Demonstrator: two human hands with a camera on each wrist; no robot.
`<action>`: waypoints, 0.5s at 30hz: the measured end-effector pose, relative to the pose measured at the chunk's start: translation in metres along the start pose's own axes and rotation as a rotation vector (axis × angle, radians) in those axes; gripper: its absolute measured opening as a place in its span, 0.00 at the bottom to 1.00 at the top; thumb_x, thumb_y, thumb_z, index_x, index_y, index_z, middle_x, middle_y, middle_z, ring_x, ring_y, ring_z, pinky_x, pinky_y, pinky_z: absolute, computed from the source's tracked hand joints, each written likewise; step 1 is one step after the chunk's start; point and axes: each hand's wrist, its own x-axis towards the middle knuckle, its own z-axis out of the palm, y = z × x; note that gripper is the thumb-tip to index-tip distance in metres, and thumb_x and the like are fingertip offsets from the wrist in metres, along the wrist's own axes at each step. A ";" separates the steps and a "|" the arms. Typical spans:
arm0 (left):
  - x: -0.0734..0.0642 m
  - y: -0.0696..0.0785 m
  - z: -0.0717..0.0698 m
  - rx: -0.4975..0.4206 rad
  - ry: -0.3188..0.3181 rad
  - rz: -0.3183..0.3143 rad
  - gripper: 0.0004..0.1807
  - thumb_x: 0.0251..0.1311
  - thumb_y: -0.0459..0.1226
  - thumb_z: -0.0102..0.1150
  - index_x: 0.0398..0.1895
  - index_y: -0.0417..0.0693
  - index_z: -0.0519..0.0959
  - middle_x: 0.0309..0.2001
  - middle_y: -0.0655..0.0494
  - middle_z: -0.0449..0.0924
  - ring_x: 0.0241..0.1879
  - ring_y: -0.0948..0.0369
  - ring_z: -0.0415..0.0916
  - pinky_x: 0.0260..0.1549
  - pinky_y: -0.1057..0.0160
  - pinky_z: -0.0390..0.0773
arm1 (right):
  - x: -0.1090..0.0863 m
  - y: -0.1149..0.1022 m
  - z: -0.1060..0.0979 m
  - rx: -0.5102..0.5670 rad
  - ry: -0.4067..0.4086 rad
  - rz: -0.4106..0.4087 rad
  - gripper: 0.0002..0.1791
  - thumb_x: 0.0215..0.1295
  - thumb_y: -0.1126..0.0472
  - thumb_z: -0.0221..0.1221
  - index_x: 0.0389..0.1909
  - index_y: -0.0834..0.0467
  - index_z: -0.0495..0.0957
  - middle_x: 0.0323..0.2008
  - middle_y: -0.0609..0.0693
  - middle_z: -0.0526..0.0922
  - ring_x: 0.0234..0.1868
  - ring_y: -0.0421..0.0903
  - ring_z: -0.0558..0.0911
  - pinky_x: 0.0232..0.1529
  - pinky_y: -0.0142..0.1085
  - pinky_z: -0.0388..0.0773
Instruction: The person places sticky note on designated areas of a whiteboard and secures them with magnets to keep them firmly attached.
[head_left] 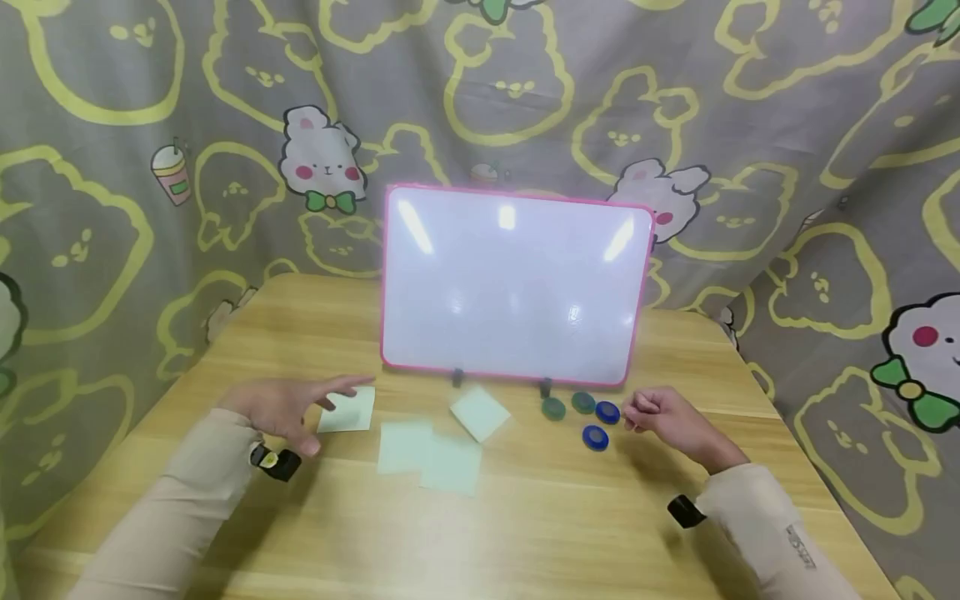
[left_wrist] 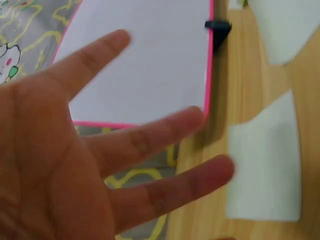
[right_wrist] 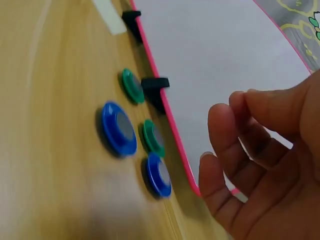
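Note:
My left hand [head_left: 281,408], fingers spread and holding nothing, hovers over a pale green sticky note [head_left: 358,410] at the left. In the left wrist view its straight fingers [left_wrist: 175,182] overlap a whiteboard [left_wrist: 145,65]. On the right, my right hand [head_left: 667,421] hangs just beside several round magnets, loosely curled with nothing visible in it. Its thumb tip meets the index finger in the right wrist view. Two magnets are blue [head_left: 596,437] and two are green [head_left: 553,408]; their grey discs face up.
The pink-framed whiteboard [head_left: 513,283] stands upright at the back of the wooden table [head_left: 540,533] on small black feet [head_left: 546,387]. More sticky notes [head_left: 452,463] lie at the middle, one turned like a diamond [head_left: 481,413]. Patterned curtain [head_left: 420,92] hangs around the table.

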 end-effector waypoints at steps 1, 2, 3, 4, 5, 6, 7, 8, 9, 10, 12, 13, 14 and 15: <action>0.001 -0.002 0.000 0.017 0.040 -0.007 0.55 0.47 0.44 0.67 0.71 0.56 0.38 0.65 0.36 0.50 0.59 0.37 0.57 0.50 0.38 0.64 | 0.002 -0.001 0.000 0.028 -0.022 0.031 0.22 0.67 0.63 0.48 0.17 0.60 0.49 0.33 0.64 0.73 0.33 0.56 0.76 0.34 0.42 0.76; 0.003 -0.004 0.001 0.055 0.106 -0.010 0.54 0.48 0.46 0.65 0.71 0.55 0.39 0.65 0.37 0.51 0.59 0.38 0.57 0.51 0.38 0.64 | 0.004 -0.001 -0.001 0.058 -0.038 0.063 0.22 0.67 0.61 0.48 0.17 0.59 0.49 0.33 0.63 0.73 0.32 0.53 0.76 0.31 0.40 0.75; 0.006 -0.007 0.003 0.100 0.185 -0.019 0.51 0.49 0.48 0.64 0.71 0.54 0.42 0.64 0.37 0.54 0.58 0.38 0.59 0.51 0.39 0.65 | 0.005 -0.002 -0.001 0.079 -0.058 0.100 0.22 0.68 0.59 0.48 0.17 0.58 0.49 0.32 0.61 0.73 0.30 0.50 0.75 0.28 0.37 0.73; 0.009 -0.009 0.004 0.139 0.266 -0.032 0.48 0.51 0.49 0.62 0.70 0.52 0.46 0.63 0.37 0.57 0.57 0.39 0.61 0.50 0.40 0.67 | 0.007 -0.002 -0.001 0.095 -0.082 0.129 0.22 0.68 0.58 0.47 0.17 0.57 0.49 0.31 0.60 0.73 0.28 0.48 0.74 0.25 0.35 0.71; 0.012 -0.013 0.006 0.170 0.340 -0.050 0.44 0.52 0.51 0.60 0.69 0.50 0.50 0.62 0.38 0.60 0.56 0.40 0.63 0.49 0.41 0.68 | 0.009 -0.002 -0.001 0.101 -0.112 0.146 0.22 0.69 0.58 0.46 0.17 0.57 0.49 0.31 0.59 0.73 0.26 0.46 0.74 0.22 0.33 0.68; 0.015 -0.016 0.007 0.194 0.407 -0.069 0.40 0.54 0.51 0.58 0.67 0.48 0.54 0.60 0.39 0.62 0.54 0.40 0.65 0.49 0.42 0.68 | 0.011 -0.002 -0.001 0.095 -0.137 0.161 0.22 0.69 0.58 0.46 0.17 0.57 0.49 0.31 0.59 0.73 0.25 0.45 0.73 0.20 0.31 0.65; 0.017 -0.019 0.008 0.220 0.466 -0.094 0.37 0.55 0.52 0.57 0.65 0.46 0.59 0.59 0.39 0.65 0.53 0.41 0.67 0.48 0.43 0.70 | 0.013 -0.001 -0.001 0.070 -0.161 0.164 0.22 0.69 0.58 0.46 0.17 0.57 0.49 0.32 0.60 0.74 0.24 0.45 0.73 0.19 0.30 0.62; 0.018 -0.021 0.009 0.232 0.509 -0.124 0.35 0.56 0.53 0.56 0.63 0.45 0.62 0.58 0.40 0.66 0.53 0.41 0.67 0.47 0.44 0.70 | 0.016 -0.002 0.000 0.043 -0.177 0.163 0.23 0.68 0.59 0.47 0.17 0.58 0.49 0.30 0.60 0.74 0.23 0.47 0.74 0.17 0.29 0.61; 0.019 -0.023 0.010 0.236 0.539 -0.149 0.33 0.56 0.52 0.56 0.61 0.43 0.64 0.57 0.40 0.67 0.52 0.41 0.68 0.47 0.44 0.70 | 0.018 -0.002 0.001 0.017 -0.196 0.155 0.23 0.68 0.60 0.47 0.17 0.60 0.48 0.29 0.59 0.74 0.23 0.48 0.74 0.16 0.29 0.61; 0.020 -0.024 0.010 0.238 0.559 -0.172 0.32 0.56 0.51 0.56 0.59 0.43 0.66 0.57 0.41 0.68 0.52 0.41 0.68 0.47 0.44 0.70 | 0.020 -0.002 0.002 0.001 -0.209 0.145 0.23 0.68 0.61 0.47 0.17 0.61 0.48 0.27 0.58 0.73 0.23 0.51 0.74 0.16 0.29 0.60; 0.020 -0.027 0.011 0.248 0.579 -0.206 0.31 0.56 0.51 0.56 0.58 0.41 0.68 0.56 0.41 0.69 0.51 0.41 0.68 0.46 0.43 0.70 | 0.023 -0.004 0.003 -0.014 -0.244 0.138 0.24 0.67 0.61 0.48 0.17 0.63 0.47 0.24 0.55 0.72 0.22 0.52 0.73 0.15 0.29 0.58; 0.020 -0.028 0.011 0.253 0.583 -0.219 0.30 0.56 0.50 0.56 0.57 0.41 0.68 0.56 0.41 0.69 0.51 0.41 0.68 0.46 0.43 0.70 | 0.025 -0.005 0.003 -0.013 -0.267 0.139 0.24 0.67 0.61 0.49 0.17 0.63 0.47 0.23 0.54 0.71 0.22 0.53 0.73 0.15 0.28 0.58; 0.020 -0.029 0.011 0.261 0.582 -0.226 0.30 0.56 0.49 0.56 0.56 0.40 0.69 0.56 0.40 0.69 0.51 0.40 0.68 0.46 0.43 0.70 | 0.026 -0.005 0.003 -0.004 -0.296 0.138 0.24 0.67 0.62 0.49 0.17 0.63 0.47 0.23 0.52 0.70 0.22 0.52 0.73 0.15 0.28 0.58; 0.019 -0.030 0.011 0.268 0.580 -0.229 0.29 0.56 0.49 0.57 0.56 0.39 0.69 0.55 0.39 0.69 0.50 0.40 0.68 0.45 0.43 0.71 | 0.028 -0.005 0.002 0.011 -0.337 0.129 0.24 0.67 0.62 0.49 0.17 0.63 0.47 0.25 0.54 0.71 0.22 0.50 0.73 0.15 0.28 0.58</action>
